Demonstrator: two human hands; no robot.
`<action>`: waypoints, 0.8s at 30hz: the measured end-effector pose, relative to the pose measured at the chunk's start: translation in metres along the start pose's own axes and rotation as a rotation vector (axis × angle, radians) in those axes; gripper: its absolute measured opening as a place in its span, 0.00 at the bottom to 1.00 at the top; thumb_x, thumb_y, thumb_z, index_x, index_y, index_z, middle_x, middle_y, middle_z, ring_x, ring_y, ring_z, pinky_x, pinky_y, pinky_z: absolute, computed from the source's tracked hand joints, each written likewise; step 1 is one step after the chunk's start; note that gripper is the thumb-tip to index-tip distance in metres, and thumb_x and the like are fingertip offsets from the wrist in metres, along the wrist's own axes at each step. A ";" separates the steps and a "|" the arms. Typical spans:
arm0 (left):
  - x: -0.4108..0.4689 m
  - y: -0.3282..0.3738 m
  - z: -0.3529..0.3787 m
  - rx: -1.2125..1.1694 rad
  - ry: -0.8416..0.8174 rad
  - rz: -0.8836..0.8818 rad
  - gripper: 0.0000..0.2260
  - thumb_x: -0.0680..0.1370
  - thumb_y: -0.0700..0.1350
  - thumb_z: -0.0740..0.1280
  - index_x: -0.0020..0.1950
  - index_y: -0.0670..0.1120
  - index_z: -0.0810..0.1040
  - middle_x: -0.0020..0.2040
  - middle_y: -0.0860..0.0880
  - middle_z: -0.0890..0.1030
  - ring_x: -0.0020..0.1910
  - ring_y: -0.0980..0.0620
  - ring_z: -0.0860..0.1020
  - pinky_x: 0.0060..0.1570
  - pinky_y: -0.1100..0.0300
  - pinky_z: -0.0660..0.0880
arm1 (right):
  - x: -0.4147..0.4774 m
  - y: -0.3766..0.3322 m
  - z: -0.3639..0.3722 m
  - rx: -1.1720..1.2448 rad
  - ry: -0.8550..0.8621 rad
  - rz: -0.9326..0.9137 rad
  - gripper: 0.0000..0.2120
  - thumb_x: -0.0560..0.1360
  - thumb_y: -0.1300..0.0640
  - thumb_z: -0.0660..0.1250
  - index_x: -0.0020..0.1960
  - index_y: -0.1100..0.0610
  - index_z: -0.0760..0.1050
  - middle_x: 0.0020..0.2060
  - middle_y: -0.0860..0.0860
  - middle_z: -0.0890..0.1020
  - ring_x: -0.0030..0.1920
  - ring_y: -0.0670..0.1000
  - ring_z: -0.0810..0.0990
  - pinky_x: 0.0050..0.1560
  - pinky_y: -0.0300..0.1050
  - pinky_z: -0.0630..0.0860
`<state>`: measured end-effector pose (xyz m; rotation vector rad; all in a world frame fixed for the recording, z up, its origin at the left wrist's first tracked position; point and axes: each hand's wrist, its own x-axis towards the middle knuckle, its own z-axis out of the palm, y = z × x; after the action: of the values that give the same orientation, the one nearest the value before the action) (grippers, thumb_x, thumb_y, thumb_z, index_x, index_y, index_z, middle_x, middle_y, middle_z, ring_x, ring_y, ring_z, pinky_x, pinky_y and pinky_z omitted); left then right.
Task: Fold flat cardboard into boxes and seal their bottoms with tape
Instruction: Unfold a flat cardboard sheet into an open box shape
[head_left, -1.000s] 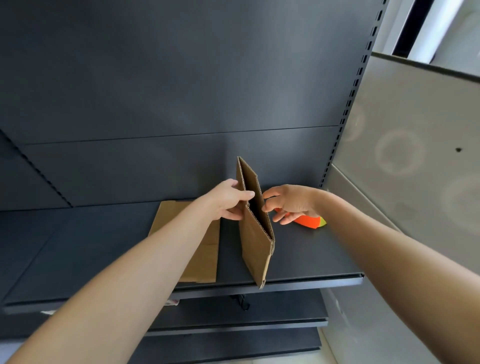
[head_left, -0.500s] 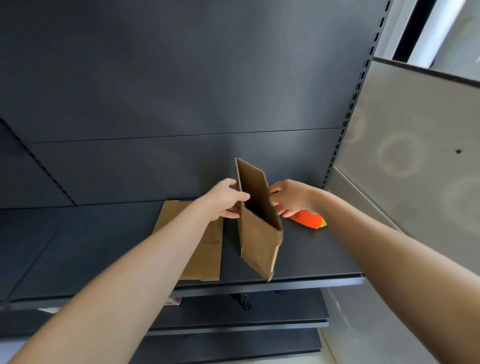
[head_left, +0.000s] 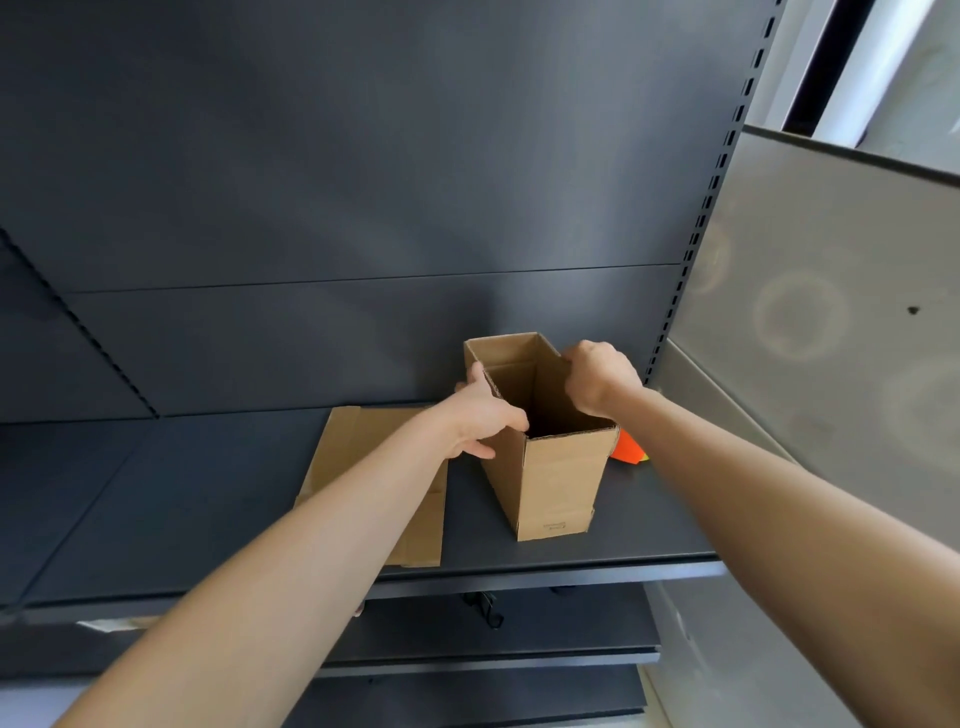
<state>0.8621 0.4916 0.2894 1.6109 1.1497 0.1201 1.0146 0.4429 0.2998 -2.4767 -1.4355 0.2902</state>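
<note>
Cardboard box (head_left: 556, 473) stands upright on the shelf (head_left: 208, 493), its top open. Fingers of the left hand (head_left: 480, 418) and right hand (head_left: 597, 379) clamp opposite walls (probably to hold it square); flat cardboard (head_left: 348, 436) lies beside.

Person's body is showing as two arms only. Left forearm (head_left: 311, 545) is coming in bare from the bottom-left edge, right forearm (head_left: 779, 509) bare from the right edge. Both are reading slim and smooth, tapering toward the wrists, and the wide lens is stretching them broad near the frame border. Left hand (head_left: 480, 421) and right hand (head_left: 597, 379) are bare too. Right hand is showing its back, with knuckles and wrist bone standing out. Left hand is showing thumb and finger sides. Nails are looking short, though detail is running too small to confirm.
</note>
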 end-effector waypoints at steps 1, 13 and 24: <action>0.001 0.001 0.001 0.055 0.046 0.010 0.50 0.73 0.40 0.71 0.76 0.57 0.35 0.78 0.45 0.48 0.72 0.40 0.62 0.62 0.46 0.73 | 0.001 0.000 0.002 -0.003 -0.011 -0.024 0.17 0.75 0.68 0.57 0.59 0.60 0.77 0.50 0.58 0.80 0.43 0.58 0.75 0.40 0.43 0.70; 0.028 0.002 -0.010 0.396 0.345 0.091 0.28 0.76 0.48 0.66 0.72 0.39 0.64 0.78 0.48 0.42 0.77 0.45 0.46 0.70 0.49 0.60 | -0.011 0.019 -0.011 0.008 -0.140 0.330 0.31 0.77 0.33 0.53 0.48 0.61 0.75 0.39 0.54 0.79 0.39 0.57 0.81 0.37 0.44 0.74; 0.030 0.007 -0.026 0.366 0.405 0.110 0.09 0.76 0.41 0.66 0.56 0.47 0.76 0.65 0.45 0.62 0.63 0.44 0.64 0.52 0.55 0.73 | -0.013 0.019 -0.014 0.190 -0.199 0.385 0.24 0.76 0.38 0.63 0.44 0.61 0.71 0.36 0.55 0.76 0.31 0.56 0.80 0.38 0.46 0.81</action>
<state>0.8664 0.5319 0.2917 2.0372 1.4524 0.3360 1.0280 0.4212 0.3071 -2.6038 -0.9285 0.7312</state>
